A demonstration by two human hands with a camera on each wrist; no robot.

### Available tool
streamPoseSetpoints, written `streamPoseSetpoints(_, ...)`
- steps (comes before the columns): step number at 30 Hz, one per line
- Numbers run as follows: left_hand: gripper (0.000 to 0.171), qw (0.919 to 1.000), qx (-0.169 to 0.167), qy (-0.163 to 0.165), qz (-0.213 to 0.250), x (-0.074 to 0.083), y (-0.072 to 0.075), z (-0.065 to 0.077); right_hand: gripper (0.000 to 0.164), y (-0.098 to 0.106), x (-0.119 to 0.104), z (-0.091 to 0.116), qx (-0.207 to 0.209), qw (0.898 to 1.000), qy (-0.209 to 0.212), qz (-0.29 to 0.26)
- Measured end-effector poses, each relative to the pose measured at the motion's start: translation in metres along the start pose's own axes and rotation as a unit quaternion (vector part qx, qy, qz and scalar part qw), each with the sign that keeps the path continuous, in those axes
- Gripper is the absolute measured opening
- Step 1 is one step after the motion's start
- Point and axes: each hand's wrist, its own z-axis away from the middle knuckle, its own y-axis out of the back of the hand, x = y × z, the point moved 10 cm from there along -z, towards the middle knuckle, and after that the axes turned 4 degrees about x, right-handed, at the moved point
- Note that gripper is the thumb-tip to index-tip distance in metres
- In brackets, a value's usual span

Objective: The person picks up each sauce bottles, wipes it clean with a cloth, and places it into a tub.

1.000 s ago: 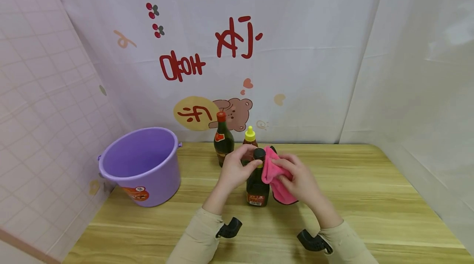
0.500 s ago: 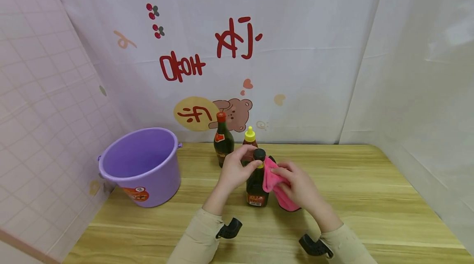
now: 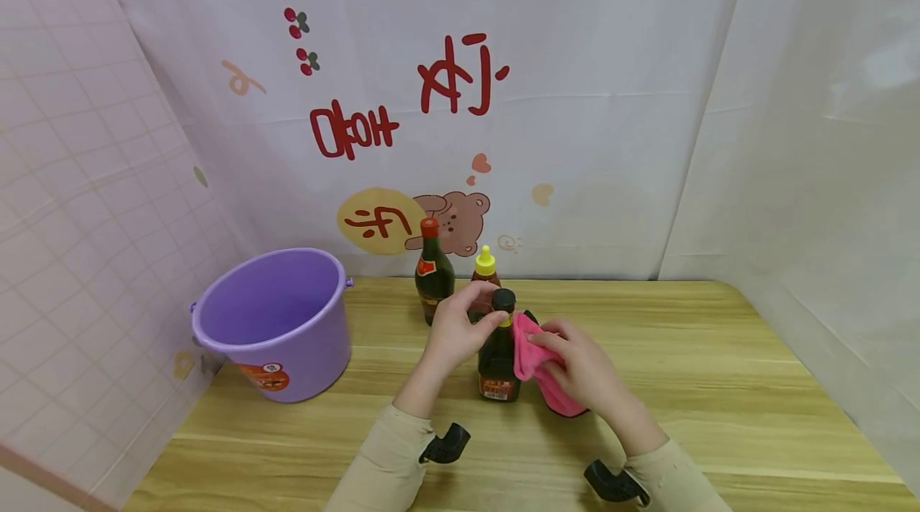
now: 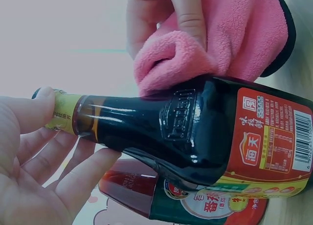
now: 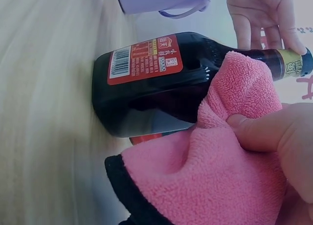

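Slanting inward, left hand (image 3: 458, 330) grips a dark bottle (image 3: 497, 356) by the neck — right hand (image 3: 585, 368) a pink cloth (image 5: 210, 171).

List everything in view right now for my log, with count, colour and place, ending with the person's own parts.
black-capped bottle: 1, dark with red label, upright on table, in front of other bottles
cloth: 1, pink with black edging, against that bottle's right side
red-capped bottle: 1, dark green, back of table, left of other bottles
yellow-capped bottle: 1, reddish, behind black-capped bottle
bucket: 1, purple, left side of table
table: 1, wood-coloured, beneath everything
backdrop: count unclear, whitish with coloured prints, behind and beside table
wrist mounts: 2, black, one per wrist
sleeves: 2, beige, on forearms
left hand: 1, bare, gripping black-capped bottle's neck
right hand: 1, bare, pinching cloth
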Motion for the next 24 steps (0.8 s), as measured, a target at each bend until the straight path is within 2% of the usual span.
streamPoseSetpoints(16, 0.030, 1.0000, 0.001, 0.001, 0.006, 0.000, 0.001, 0.000, 0.038, -0.006, 0.004, 0.012, -0.023, 0.999, -0.011, 0.032)
streamPoseSetpoints(24, 0.029, 1.0000, 0.002, -0.003, 0.005, 0.001, 0.000, 0.000, 0.037, -0.010, 0.006, 0.016, -0.046, 0.997, -0.034, 0.051)
